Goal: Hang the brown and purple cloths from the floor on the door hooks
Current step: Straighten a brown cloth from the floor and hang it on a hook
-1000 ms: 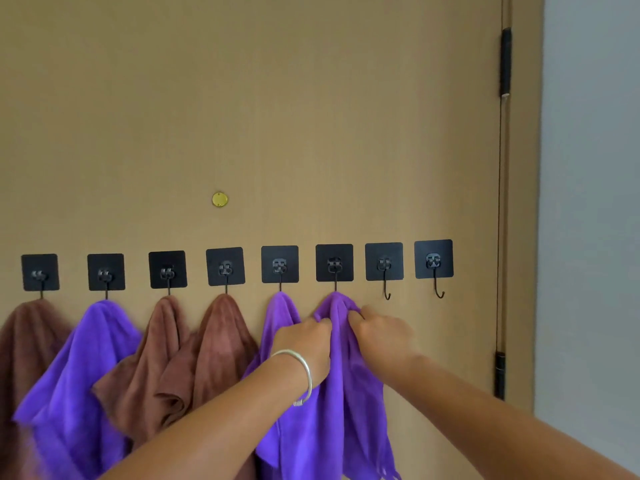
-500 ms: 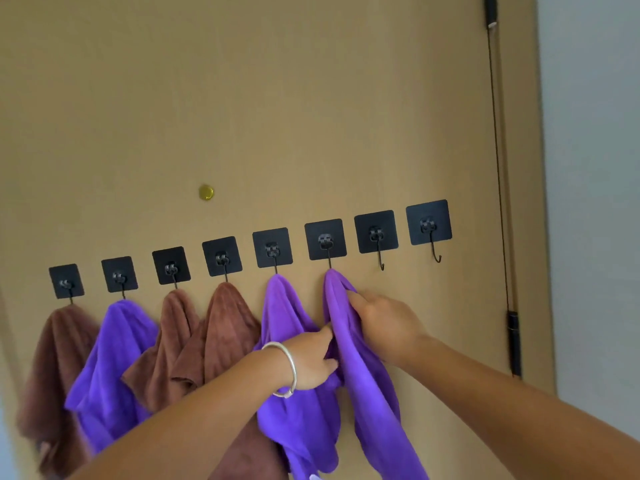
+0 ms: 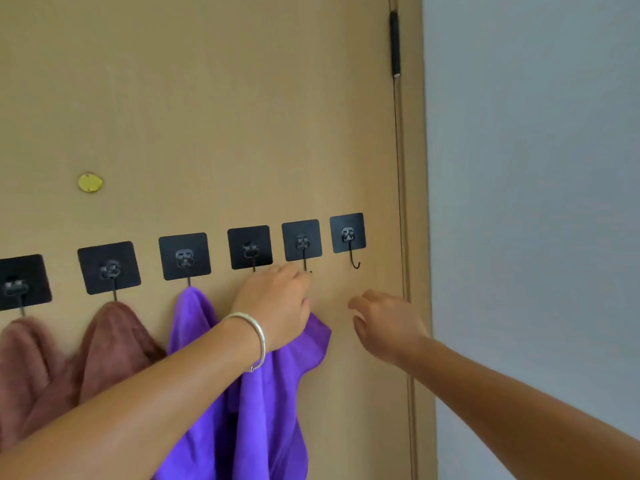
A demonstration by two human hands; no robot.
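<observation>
Left hand (image 3: 277,306) fingers pinch the purple cloth (image 3: 277,393) below the hooks (image 3: 348,233); right hand (image 3: 384,323) fingers spread, loose, empty

You have one view only, from the camera on your head. It faces the door (image 3: 214,98) close up and slightly from the left, so the row of hooks (image 3: 250,247) slants up toward the right, where the hinge edge and grey wall (image 3: 536,202) show.
</observation>
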